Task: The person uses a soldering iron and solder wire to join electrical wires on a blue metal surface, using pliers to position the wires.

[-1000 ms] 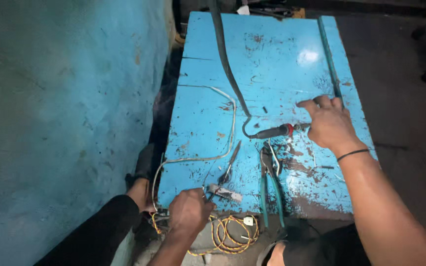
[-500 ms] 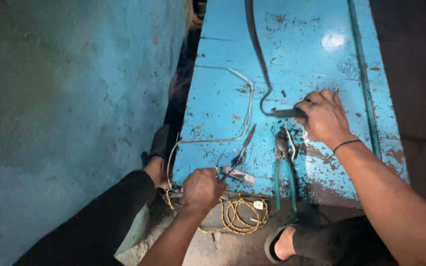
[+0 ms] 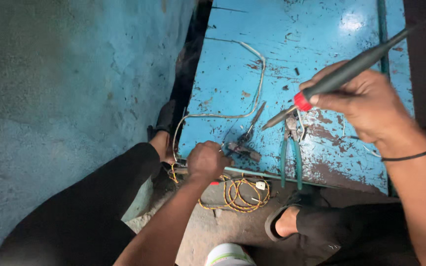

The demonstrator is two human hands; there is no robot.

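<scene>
My right hand (image 3: pixel 366 101) grips a soldering iron (image 3: pixel 341 74) with a dark handle and red collar, lifted above the blue metal tabletop (image 3: pixel 282 59), its metal tip pointing down-left. My left hand (image 3: pixel 207 160) is closed at the table's near edge over a small part with wires; what it pinches is hidden by the fingers. A white wire (image 3: pixel 252 93) loops across the tabletop toward that hand. Green-handled pliers (image 3: pixel 292 150) lie just below the iron's tip. A small dark component (image 3: pixel 242 150) lies right of my left hand.
A coil of yellow cable (image 3: pixel 237 194) with a small white plug lies on the ground below the table edge. A rough teal wall (image 3: pixel 65 88) stands at left. My sandalled feet (image 3: pixel 284 224) and dark trouser legs are below. A white-rimmed container (image 3: pixel 230 255) sits at bottom.
My right hand picked the soldering iron up off the tabletop and now holds it raised. The view shifted closer and leftward. My left hand stayed at the table edge.
</scene>
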